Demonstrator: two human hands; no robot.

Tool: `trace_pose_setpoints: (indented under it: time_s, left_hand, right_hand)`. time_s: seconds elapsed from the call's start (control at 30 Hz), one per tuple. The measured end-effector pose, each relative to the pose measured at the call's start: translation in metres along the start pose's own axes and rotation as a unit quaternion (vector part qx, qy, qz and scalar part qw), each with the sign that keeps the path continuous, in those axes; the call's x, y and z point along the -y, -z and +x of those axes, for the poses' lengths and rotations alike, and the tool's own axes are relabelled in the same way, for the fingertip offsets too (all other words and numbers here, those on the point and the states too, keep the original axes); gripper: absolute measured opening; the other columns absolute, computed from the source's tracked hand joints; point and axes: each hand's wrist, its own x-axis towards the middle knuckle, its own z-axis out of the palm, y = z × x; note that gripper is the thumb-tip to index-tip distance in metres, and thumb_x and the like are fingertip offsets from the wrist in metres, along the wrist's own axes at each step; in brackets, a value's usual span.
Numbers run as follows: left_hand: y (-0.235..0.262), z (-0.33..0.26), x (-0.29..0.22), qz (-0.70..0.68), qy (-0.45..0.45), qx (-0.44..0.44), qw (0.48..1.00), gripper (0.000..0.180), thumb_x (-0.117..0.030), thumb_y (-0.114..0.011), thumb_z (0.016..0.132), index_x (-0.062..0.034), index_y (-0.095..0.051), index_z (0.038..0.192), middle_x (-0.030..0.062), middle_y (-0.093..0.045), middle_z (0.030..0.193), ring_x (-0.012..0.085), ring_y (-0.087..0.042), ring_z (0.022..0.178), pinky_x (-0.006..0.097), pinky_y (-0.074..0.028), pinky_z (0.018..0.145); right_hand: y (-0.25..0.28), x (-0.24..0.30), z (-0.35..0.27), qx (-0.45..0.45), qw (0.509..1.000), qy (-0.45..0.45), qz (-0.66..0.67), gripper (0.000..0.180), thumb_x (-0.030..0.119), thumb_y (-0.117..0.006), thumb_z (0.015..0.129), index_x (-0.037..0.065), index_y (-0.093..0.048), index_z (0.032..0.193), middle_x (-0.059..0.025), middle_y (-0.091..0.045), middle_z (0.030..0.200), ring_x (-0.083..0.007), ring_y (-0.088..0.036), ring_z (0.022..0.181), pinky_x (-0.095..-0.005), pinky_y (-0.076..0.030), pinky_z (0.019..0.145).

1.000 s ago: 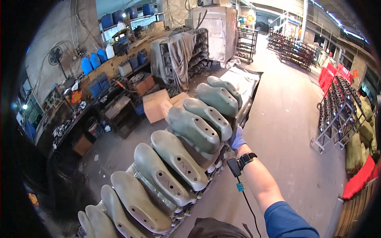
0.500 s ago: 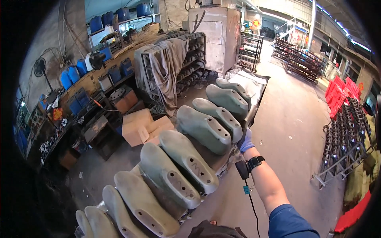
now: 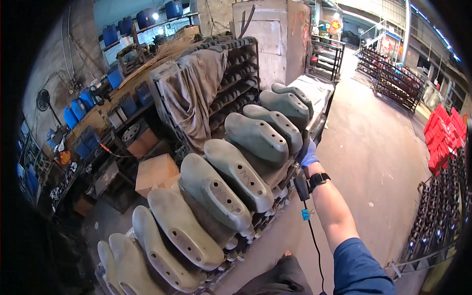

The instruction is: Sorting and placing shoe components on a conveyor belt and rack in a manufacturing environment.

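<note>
Head cam has one long, low rack running from the near left up to the far right, with a row of grey-green shoe lasts lined up along it, ten or so. They lie side by side across the top, toes toward the rack's left long edge, and the ends with the dark holes toward its right long edge. A couple in the middle have scribbles on them (handwriting's pretty rough, tbh). Some pale sheeting covers the rack's far end, past the last of the row.

Right hand, in a blue-purple glove, is at the right long edge toward that far end, just beside the holed ends of the lasts there. Fingers are mostly hidden, so I can't tell if they're spread, pressed together or pinching the edge. Can't tell what the left hand's doing either, it's out of frame.

There's a black watch on the right wrist, with a small dark box next to it and a black cable hanging down, teal clip on it. Beyond the rack's left edge sits a cardboard box, near a shelf half covered by a grey cloth.
</note>
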Motion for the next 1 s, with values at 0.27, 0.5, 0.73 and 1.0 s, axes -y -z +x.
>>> trace_pose_setpoints:
  time_s: [0.27,0.5,0.73,1.0]
  left_hand:
    - [-0.207,-0.114,-0.077,0.031,0.124,-0.017,0.992,0.041,-0.015,-0.058,0.087,0.0026,-0.055,0.123,0.0208,-0.061,0.113,0.0297,-0.061,0.098,0.037,-0.051,0.082]
    - [-0.410,-0.203,-0.152,-0.036,0.168,0.076,0.982,0.039,-0.015,-0.055,0.092,0.0117,-0.052,0.120,0.0183,-0.055,0.121,0.0262,-0.055,0.105,0.037,-0.043,0.095]
    - [-0.540,-0.217,-0.051,-0.108,0.136,0.185,0.967,0.034,-0.021,-0.052,0.094,-0.0010,-0.056,0.120,0.0072,-0.062,0.107,0.0161,-0.059,0.090,0.031,-0.049,0.076]
    - [-0.726,-0.303,-0.129,-0.072,0.134,0.200,0.968,0.036,-0.007,-0.057,0.090,0.0068,-0.053,0.123,0.0125,-0.060,0.117,0.0180,-0.058,0.099,0.031,-0.046,0.089]
  right_hand:
    - [0.002,0.042,0.146,0.108,0.983,-0.053,0.135,0.053,0.048,-0.045,0.091,0.010,-0.053,0.127,-0.0098,-0.055,0.128,-0.0287,-0.049,0.119,-0.0451,-0.033,0.107]
    - [0.060,0.117,0.277,-0.080,0.979,-0.176,0.067,0.065,0.061,-0.052,0.083,0.008,-0.052,0.121,-0.0136,-0.056,0.121,-0.0309,-0.047,0.119,-0.0423,-0.038,0.101]
    - [0.119,0.138,0.274,0.064,0.971,-0.223,0.054,0.054,0.050,-0.040,0.093,0.012,-0.045,0.131,-0.0151,-0.053,0.128,-0.0336,-0.050,0.119,-0.0475,-0.038,0.102]
    - [0.188,0.148,0.249,0.065,0.948,-0.299,0.081,0.054,0.043,-0.042,0.095,0.009,-0.040,0.137,-0.0158,-0.051,0.129,-0.0320,-0.051,0.117,-0.0470,-0.036,0.104]
